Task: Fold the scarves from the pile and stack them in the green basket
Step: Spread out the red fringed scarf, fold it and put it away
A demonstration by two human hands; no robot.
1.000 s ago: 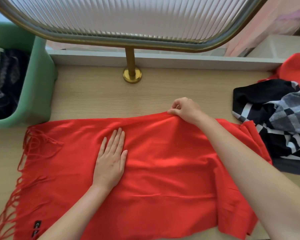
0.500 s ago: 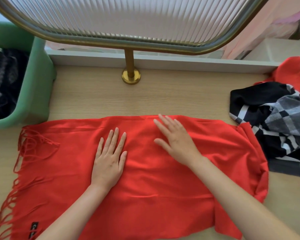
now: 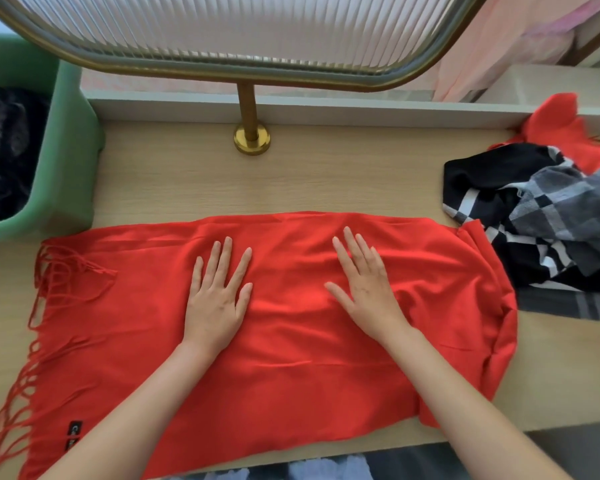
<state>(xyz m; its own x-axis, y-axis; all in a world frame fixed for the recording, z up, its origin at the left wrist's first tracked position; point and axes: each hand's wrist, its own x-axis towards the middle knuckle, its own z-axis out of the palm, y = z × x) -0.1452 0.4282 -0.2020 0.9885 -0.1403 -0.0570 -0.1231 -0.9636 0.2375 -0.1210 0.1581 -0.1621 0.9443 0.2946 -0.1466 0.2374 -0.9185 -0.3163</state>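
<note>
1. The left hand (image 3: 215,299) lies flat on the red scarf (image 3: 291,368), fingers straight and spread, gripping nothing.
2. The right hand (image 3: 369,289) rests near it on the same scarf, also flat with its fingers apart.
3. The scarf spreads under both palms across the wooden table (image 3: 326,174); its fringe (image 3: 49,306) trails left of the left hand.
4. The green basket (image 3: 70,161) stands further left and beyond, with dark cloth inside.
5. The pile (image 3: 551,220) lies right of the right hand, touching the scarf's end.

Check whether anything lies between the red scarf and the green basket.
Nothing visible does. The red scarf lies with its fringed end right beside the green basket, no object between them. The left hand and right hand rest flat on it.
</note>
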